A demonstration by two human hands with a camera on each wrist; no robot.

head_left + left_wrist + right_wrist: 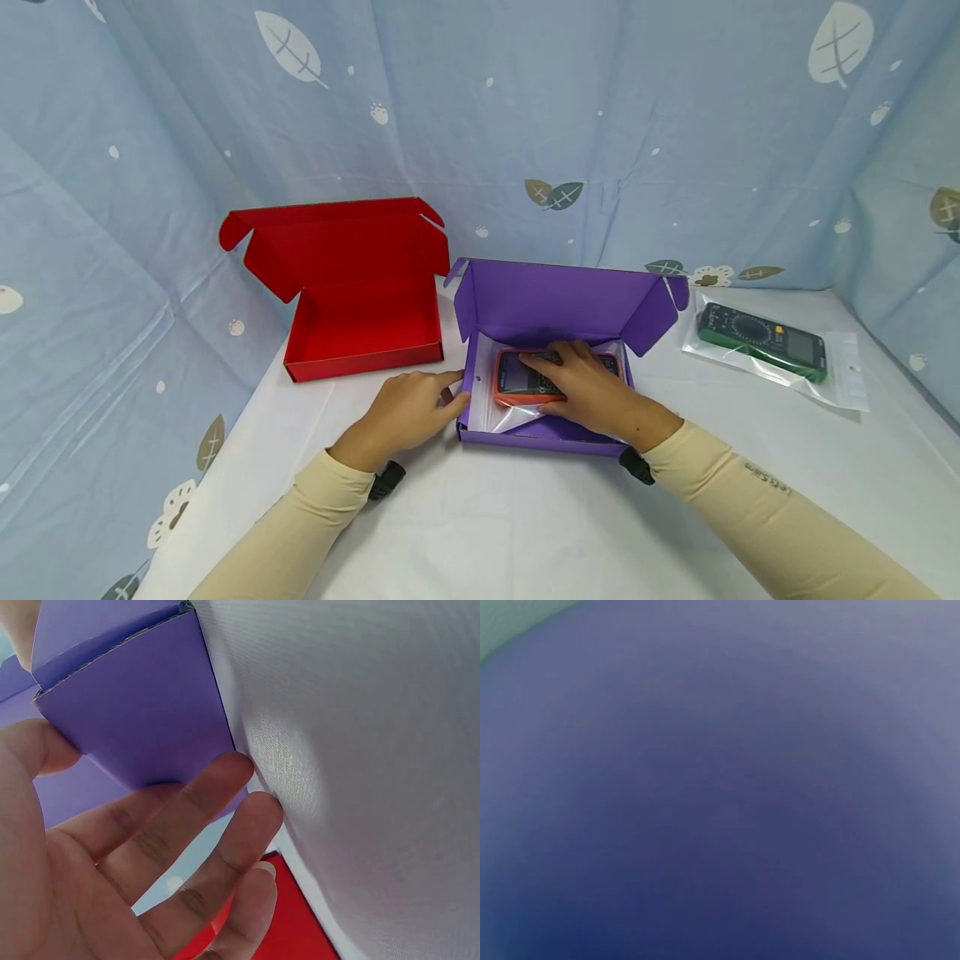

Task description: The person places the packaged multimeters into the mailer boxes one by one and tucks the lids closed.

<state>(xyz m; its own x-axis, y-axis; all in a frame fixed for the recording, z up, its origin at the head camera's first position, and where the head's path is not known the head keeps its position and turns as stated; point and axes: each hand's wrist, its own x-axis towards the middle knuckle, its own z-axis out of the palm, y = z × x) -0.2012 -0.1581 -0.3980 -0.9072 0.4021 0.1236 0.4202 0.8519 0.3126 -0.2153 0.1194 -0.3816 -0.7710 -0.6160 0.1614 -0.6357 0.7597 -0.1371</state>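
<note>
Head view showed a lidded purple cardboard box [540, 442] standing open on a white cloth-covered table [495, 533], its lid raised at the back. Inside it lay an orange-edged handheld multimeter with a dark face [516, 377], in a clear plastic bag [483, 396] that spread over the box floor. The right hand [592, 383] reached into the box and rested on the multimeter, index finger on its face and thumb at its near edge; whether it gripped or merely pressed could not be told, and the right wrist view was only a purplish blur. The left hand [408, 406] touched the outside of the box's left wall, thumb and fingers apart and loosely extended. To the left stood a red cardboard box [363, 363], lid up, its red floor showing. At far right, a green-edged multimeter [761, 340] lay in another clear plastic bag [846, 375].
</note>
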